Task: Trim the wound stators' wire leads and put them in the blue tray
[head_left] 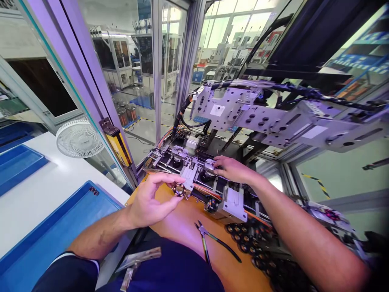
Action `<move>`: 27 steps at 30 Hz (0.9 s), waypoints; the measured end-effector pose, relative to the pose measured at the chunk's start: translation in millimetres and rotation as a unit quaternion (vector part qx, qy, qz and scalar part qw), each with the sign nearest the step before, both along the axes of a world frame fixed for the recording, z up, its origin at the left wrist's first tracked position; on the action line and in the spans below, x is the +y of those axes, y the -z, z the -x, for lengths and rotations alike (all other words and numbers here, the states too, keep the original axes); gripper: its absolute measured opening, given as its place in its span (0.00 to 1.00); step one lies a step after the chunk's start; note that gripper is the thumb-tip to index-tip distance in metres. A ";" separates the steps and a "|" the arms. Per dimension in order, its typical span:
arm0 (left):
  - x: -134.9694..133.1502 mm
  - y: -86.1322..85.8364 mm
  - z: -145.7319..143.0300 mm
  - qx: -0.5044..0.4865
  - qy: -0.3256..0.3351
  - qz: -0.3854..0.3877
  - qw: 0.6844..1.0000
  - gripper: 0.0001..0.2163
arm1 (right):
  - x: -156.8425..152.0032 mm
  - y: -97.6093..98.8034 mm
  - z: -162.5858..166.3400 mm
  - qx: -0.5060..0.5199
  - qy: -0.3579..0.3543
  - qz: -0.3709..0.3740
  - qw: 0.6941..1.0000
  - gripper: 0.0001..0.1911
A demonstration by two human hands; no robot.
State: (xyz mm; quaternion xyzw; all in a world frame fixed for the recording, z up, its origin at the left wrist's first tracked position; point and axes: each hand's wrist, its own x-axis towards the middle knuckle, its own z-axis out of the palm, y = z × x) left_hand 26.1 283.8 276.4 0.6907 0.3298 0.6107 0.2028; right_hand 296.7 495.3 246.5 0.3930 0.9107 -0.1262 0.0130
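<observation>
Black and copper-toned, the small ring-shaped part [175,189] is round in outline, with dark segments spaced about its rim and a paler centre; thin wire-like ends project at its lower right. It lies at the fingertips of the left hand [152,200], pinched between index finger above and thumb below, with the palm to its left. The part is held up over the orange work surface [179,227], on the wearer's side of the machine's slides. The right hand [232,169], well apart from the ring and farther from the wearer, has its bent fingers at a round metal fixture [209,165]; whether they grip or merely touch it cannot be told. Cutting pliers [203,232] lie on the orange surface, with similar dark rings [258,251] heaped to their right.
</observation>
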 end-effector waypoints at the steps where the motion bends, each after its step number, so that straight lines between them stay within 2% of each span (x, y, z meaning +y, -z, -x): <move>1: 0.0 0.2 -0.3 -0.004 -0.001 0.004 1.000 0.24 | 0.9 -1.3 0.1 0.006 0.005 0.001 1.000 0.11; 5: 0.3 0.8 -0.3 -0.013 -0.006 0.019 1.000 0.24 | 1.4 -11.3 0.5 0.050 0.025 -0.002 0.998 0.09; 8: 0.1 1.5 -0.2 -0.017 -0.010 0.027 0.999 0.24 | -14.0 -24.4 3.9 0.101 0.032 -0.019 0.994 0.10; 12: -1.2 3.8 -0.7 -0.028 -0.007 0.044 0.999 0.24 | -67.9 -41.2 12.1 0.176 0.020 -0.061 0.982 0.12; 15: -3.0 6.1 -0.8 -0.038 0.000 0.063 0.997 0.25 | -120.9 -43.6 17.0 0.251 -0.012 -0.102 0.963 0.08; 17: -4.5 7.4 -0.7 -0.041 0.005 0.067 0.997 0.26 | -152.3 -38.0 18.7 0.290 -0.044 -0.115 0.949 0.05; 20: -7.3 9.0 -1.0 -0.041 0.005 0.062 0.997 0.26 | -185.9 -20.8 19.2 0.312 -0.060 -0.095 0.944 0.07; 27: -16.7 12.5 -6.7 -0.035 0.005 0.065 0.997 0.26 | -220.1 22.8 21.0 0.308 -0.013 -0.043 0.950 0.09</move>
